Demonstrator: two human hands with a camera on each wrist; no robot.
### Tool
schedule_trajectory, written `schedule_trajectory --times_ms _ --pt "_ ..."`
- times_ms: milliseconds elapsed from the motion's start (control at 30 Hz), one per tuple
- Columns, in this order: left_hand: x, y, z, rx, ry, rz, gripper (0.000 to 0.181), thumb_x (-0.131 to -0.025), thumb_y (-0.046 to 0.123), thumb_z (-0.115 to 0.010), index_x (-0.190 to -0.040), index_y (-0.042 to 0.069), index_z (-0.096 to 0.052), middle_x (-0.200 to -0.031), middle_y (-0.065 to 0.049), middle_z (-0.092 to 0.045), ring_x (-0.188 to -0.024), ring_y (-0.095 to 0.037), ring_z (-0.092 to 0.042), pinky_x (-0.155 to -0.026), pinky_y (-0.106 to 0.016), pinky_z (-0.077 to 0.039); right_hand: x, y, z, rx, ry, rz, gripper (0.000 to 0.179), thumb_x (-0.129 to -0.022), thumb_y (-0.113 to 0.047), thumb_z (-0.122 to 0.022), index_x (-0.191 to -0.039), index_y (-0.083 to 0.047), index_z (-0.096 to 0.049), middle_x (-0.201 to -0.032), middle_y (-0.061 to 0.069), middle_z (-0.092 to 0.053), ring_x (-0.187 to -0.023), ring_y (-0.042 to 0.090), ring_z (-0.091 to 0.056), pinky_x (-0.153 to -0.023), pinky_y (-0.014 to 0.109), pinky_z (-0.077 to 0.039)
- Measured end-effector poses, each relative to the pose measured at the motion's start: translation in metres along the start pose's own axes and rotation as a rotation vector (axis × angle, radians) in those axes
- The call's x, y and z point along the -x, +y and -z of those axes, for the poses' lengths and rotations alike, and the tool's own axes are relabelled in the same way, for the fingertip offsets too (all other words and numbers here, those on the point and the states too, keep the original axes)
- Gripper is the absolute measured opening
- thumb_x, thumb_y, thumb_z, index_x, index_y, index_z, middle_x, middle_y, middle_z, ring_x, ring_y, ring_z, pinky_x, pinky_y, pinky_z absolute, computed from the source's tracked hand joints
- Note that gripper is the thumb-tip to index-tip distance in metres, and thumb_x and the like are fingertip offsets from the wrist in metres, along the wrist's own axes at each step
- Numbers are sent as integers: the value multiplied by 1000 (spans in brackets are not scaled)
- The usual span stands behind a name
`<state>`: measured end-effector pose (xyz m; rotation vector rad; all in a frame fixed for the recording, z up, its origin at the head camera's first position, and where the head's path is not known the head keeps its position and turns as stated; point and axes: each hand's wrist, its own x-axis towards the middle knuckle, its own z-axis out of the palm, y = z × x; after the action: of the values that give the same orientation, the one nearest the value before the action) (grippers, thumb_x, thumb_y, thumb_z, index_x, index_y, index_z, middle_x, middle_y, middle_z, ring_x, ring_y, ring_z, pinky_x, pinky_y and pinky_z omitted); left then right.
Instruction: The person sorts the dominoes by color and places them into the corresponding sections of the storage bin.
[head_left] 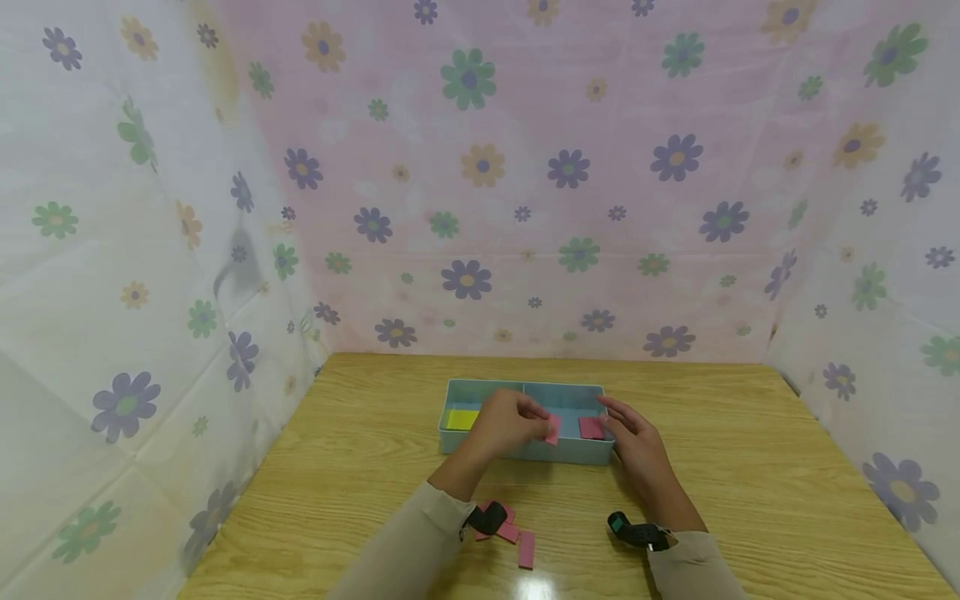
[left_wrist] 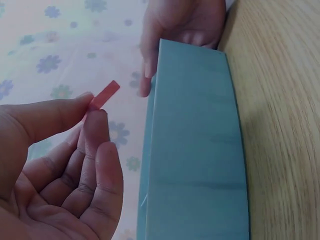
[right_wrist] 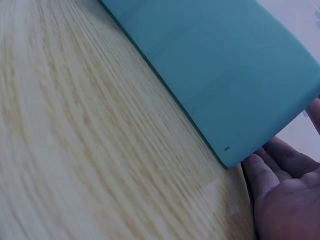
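My left hand is above the front wall of a light blue two-compartment box. Between thumb and fingertip it pinches a small flat pink rectangular piece, clear of the box wall in the left wrist view. At the box's right end is my right hand, its thumb over the rim and other fingers against the outside of the end wall. Pink pieces lie in the right compartment, beside that thumb. Yellow pieces lie in the left compartment, partly hidden by my left hand.
Several loose pink pieces lie on the wooden table in front of the box, some hidden under the left wrist's black camera. Flower-patterned cloth hangs behind the table and on both sides.
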<state>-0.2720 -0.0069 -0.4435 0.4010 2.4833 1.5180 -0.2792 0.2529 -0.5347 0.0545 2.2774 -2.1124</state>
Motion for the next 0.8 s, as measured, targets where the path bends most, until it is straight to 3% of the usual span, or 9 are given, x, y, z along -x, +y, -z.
schedule_trajectory --times_ms 367,567,800 --pt "-15 10 2 37 6 10 9 -92 26 -80 -97 18 -82 -84 5 -78 -92 -33 -76 -76 -42 -64 2 0 -1 14 7 -3 51 -107 -39 -56 -155 -25 -49 -169 10 -30 -157 30 -28 -125 54 -29" --pt "-23 16 2 54 14 35 9 -93 25 -80 -96 17 -82 -83 3 -78 -88 -24 -78 -81 -50 -63 1 1 -1 12 6 -10 51 -107 -39 -57 -155 -24 -49 -168 11 -31 -156 31 -29 -124 55 -29" --pt "-33 16 -2 91 18 64 10 -92 24 -81 -96 15 -82 -83 1 -79 -79 -16 -77 -82 -49 -63 0 0 0 16 14 -24 49 -108 -35 -55 -155 -23 -49 -169 10 -31 -156 30 -28 -125 55 -28"
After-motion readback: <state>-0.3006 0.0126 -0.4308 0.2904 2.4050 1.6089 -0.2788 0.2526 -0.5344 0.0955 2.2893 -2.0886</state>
